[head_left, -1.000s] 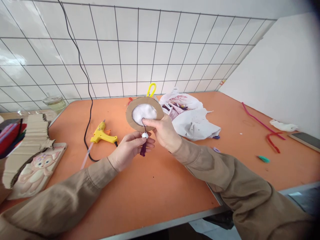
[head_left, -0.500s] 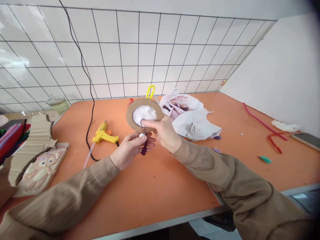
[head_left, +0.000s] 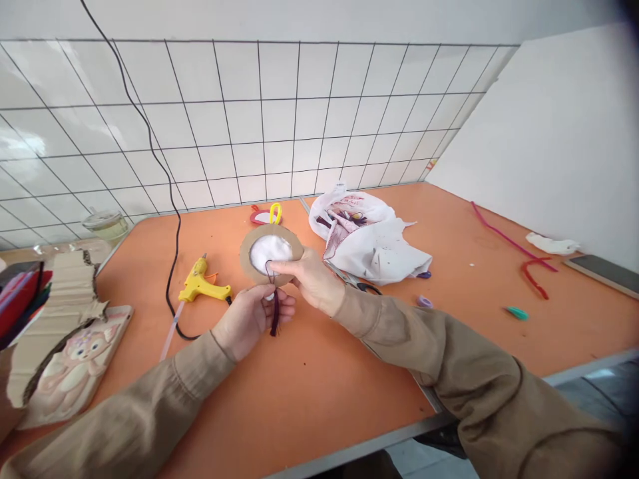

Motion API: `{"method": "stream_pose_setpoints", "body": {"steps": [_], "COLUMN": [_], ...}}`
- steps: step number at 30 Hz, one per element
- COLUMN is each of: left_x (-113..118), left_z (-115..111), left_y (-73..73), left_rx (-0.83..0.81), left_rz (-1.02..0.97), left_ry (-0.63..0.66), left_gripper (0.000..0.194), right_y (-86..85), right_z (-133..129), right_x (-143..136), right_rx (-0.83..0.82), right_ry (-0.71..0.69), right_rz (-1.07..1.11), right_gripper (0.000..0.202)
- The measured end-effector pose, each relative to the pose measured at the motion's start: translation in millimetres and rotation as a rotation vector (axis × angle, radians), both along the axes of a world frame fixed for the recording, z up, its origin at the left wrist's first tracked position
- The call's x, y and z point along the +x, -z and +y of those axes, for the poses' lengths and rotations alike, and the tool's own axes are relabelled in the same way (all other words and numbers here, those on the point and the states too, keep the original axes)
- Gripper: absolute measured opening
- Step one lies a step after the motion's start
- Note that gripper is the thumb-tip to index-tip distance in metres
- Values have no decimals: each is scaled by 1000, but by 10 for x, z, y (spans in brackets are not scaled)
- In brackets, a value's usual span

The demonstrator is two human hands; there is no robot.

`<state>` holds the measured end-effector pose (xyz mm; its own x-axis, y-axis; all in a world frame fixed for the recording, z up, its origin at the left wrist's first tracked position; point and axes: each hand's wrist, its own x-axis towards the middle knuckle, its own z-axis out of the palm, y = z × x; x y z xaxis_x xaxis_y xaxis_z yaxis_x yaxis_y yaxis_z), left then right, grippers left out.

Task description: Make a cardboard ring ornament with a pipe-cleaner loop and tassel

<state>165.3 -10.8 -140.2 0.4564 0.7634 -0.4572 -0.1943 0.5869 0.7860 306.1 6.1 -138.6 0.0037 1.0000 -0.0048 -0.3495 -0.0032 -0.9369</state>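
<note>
- cardboard ring [head_left: 245,256] with white padding [head_left: 264,248], held up over middle of orange table [head_left: 349,386], yellow loop [head_left: 275,213] at far edge
- right hand [head_left: 319,283]: fingers narrow, gripping ring's right side, thumb on padding and pinning dark cord loop [head_left: 268,268]
- left hand [head_left: 244,319]: thumb at cord just below ring, other fingers partly spread behind dark tassel [head_left: 275,316]; exact pinch partly hidden, can't tell
- just changed: left thumb now higher on cord, white bead [head_left: 270,297] more covered; looks like tassel being steadied close to ring's near edge, no bond visible
- yellow glue gun [head_left: 204,286] left, untouched
- white plastic bag [head_left: 394,256] right, scissors [head_left: 369,288] beside it
- red-rimmed piece [head_left: 260,217] far, behind ring
</note>
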Motion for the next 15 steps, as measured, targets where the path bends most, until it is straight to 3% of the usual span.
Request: {"method": "stream_pose_setpoints", "body": {"steps": [6,10,15], "left_x": [-11,-9,-25], "left_z": [-21,-55,-16], "left_y": [-41,-121,-322], "left_rx": [-49,38,150], "left_rz": [76,1,-44], "left_ry": [-19,-64,-100], "left_gripper": [32,36,40], "right_y": [41,77,133], "right_z": [92,118,86], "right_x": [72,110,100], "right_rx": [-86,-90,10], "right_ry": [53,72,-63], "right_rz": [-2,-193,-465], "right_gripper": [50,59,29]}}
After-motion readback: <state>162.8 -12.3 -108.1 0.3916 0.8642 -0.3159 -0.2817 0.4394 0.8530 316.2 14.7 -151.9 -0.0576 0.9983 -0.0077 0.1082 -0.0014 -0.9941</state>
